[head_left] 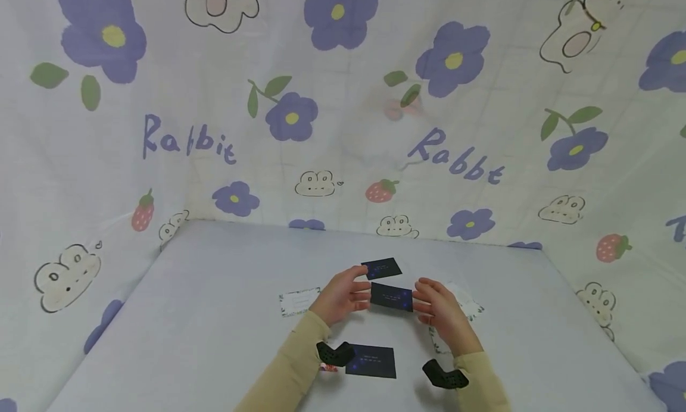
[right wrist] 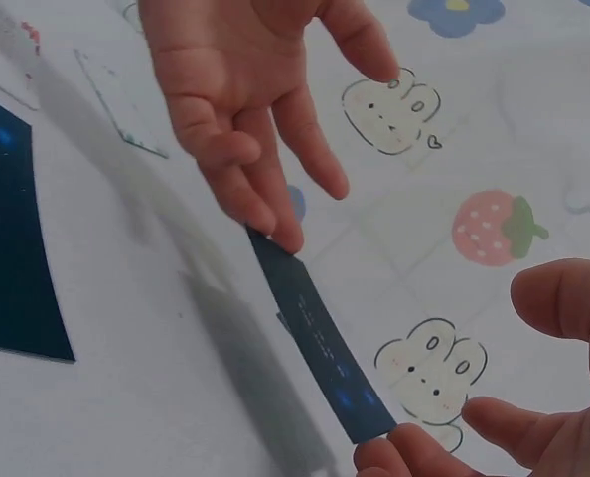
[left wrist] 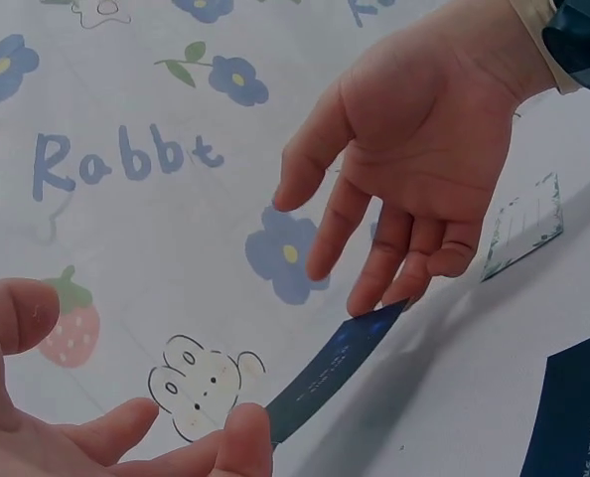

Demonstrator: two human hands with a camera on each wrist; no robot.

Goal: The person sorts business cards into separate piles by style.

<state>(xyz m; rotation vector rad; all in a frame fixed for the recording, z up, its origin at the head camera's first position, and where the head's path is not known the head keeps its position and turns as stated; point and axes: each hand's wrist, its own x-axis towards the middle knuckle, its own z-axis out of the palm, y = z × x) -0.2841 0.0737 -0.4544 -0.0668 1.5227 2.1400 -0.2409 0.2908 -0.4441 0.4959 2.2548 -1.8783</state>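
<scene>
A dark blue card [head_left: 391, 297] with pale print is held in the air between both hands, one short edge against each. My left hand [head_left: 340, 293] touches its left end with fingertips, fingers mostly straight and thumb apart. At the other end, my right hand [head_left: 445, 317] presses with its fingertips, its thumb also raised off the card. The card bows slightly in the left wrist view, where a shadow falls below it. Behind it lies another dark card [head_left: 382, 268], partly by the left fingers. A third dark card [head_left: 371, 361] lies flat nearer to me.
White cards with leafy borders lie on the pale table [head_left: 214, 328]: one left card [head_left: 297, 302] beside the left hand, others partly hidden behind the right hand. A reddish piece [head_left: 329, 368] shows under the left wrist's black device [head_left: 334, 353]. Printed cloth walls surround the table.
</scene>
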